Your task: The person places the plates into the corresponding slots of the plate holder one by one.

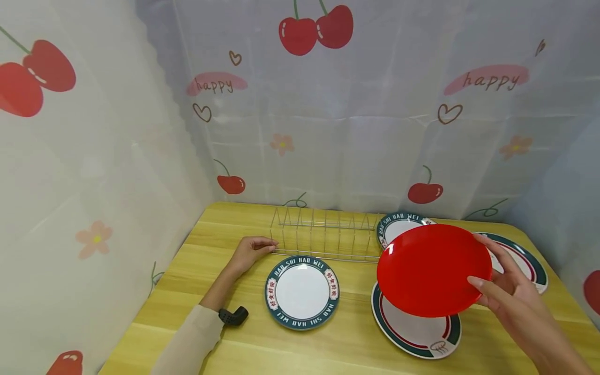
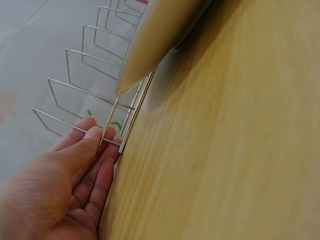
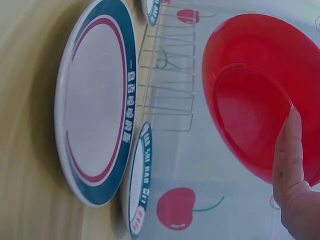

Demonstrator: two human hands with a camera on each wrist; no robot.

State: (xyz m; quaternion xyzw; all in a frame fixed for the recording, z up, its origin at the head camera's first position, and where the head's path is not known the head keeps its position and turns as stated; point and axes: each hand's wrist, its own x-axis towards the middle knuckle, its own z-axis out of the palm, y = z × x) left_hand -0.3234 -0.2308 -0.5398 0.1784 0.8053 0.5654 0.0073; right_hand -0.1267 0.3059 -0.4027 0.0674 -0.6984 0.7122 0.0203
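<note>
My left hand (image 1: 250, 253) is at the left end of the wire dish rack (image 1: 328, 257). In the left wrist view its thumb and fingers pinch the rack's end wire (image 2: 110, 120). My right hand (image 1: 513, 297) grips a red plate (image 1: 433, 271) by its right edge, thumb on top and fingers beneath. The red plate is held tilted in the air, over a white plate with a green and red rim (image 1: 417, 333). From below, the right wrist view shows the red plate's underside (image 3: 250, 110) and one finger lying along it. No plate shows in the rack's slots.
A white plate with a lettered green rim (image 1: 302, 291) lies in front of the rack. A similar plate (image 1: 398, 227) sits by the rack's right end, partly hidden. Another green-rimmed plate (image 1: 532, 260) lies far right. Patterned curtains (image 1: 328, 151) border the wooden table (image 1: 347, 344).
</note>
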